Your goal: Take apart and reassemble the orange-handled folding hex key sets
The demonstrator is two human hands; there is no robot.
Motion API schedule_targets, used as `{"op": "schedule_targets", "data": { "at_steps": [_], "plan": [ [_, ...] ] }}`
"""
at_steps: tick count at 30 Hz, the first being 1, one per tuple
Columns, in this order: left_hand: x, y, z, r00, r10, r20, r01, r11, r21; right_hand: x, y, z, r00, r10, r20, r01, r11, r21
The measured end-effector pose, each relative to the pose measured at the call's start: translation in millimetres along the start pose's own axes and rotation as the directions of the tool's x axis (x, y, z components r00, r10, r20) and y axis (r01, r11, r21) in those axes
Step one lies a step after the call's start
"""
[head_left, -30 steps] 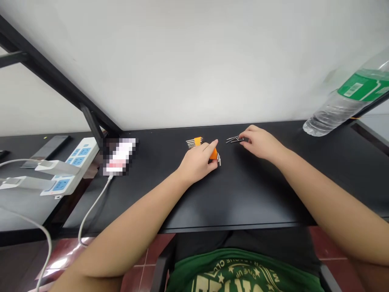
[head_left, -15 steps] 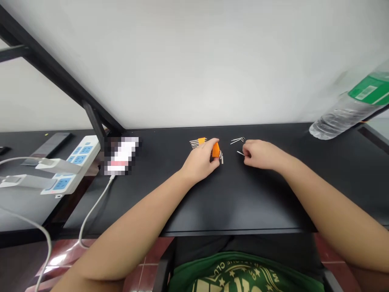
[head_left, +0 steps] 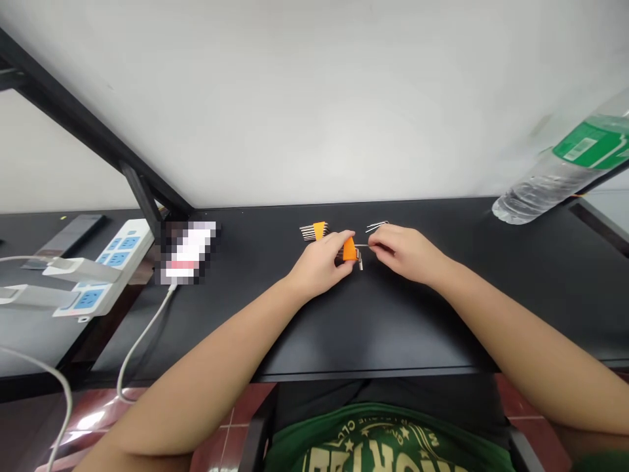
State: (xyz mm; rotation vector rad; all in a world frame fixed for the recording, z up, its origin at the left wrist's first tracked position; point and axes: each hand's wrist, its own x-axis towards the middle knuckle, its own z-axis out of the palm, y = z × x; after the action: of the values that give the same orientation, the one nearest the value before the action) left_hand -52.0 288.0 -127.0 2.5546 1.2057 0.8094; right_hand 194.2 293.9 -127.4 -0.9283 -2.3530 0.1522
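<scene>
Between the thumb and fingers of my left hand (head_left: 319, 267) is an orange hex key holder (head_left: 349, 249), with short bent key ends sticking out on its right. My right hand (head_left: 405, 252) pinches a thin metal hex key (head_left: 362, 246), whose tip reaches the holder's right side; whether it has entered a slot I cannot tell. A second orange holder (head_left: 320, 230), filled with several hex keys, lies on the table just behind my left hand. A few loose hex keys (head_left: 376, 226) rest behind my right fingers, partly covered by them.
A water bottle with a green label (head_left: 584, 141) stands at the back right. On the left are a blurred-out phone (head_left: 189, 252) on a white cable (head_left: 145, 334), a white power strip (head_left: 111, 262) with plugs, and a black frame post (head_left: 142, 190). The black table (head_left: 373, 328) ends before my lap.
My right hand has moved left, bringing the hex key up to the orange holder. My left hand keeps its hold on the holder. The view has shifted slightly.
</scene>
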Motion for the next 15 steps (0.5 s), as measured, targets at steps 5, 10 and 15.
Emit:
{"op": "schedule_targets", "data": {
  "at_steps": [5,10,15],
  "plan": [
    [0,-2,-0.3,0.999,0.026,0.023,-0.027,1.0,0.012,-3,-5,1,0.999,-0.038,-0.022,0.035,0.991,-0.127],
    [1,-2,-1.1,0.999,0.012,0.034,-0.011,1.0,-0.017,-4,-11,12,0.997,-0.007,-0.072,-0.004,0.989,-0.149],
    [3,3,-4.3,0.996,0.036,0.077,-0.035,0.999,-0.019,0,-15,20,0.996,-0.051,-0.077,0.054,0.998,0.042]
  ]
}}
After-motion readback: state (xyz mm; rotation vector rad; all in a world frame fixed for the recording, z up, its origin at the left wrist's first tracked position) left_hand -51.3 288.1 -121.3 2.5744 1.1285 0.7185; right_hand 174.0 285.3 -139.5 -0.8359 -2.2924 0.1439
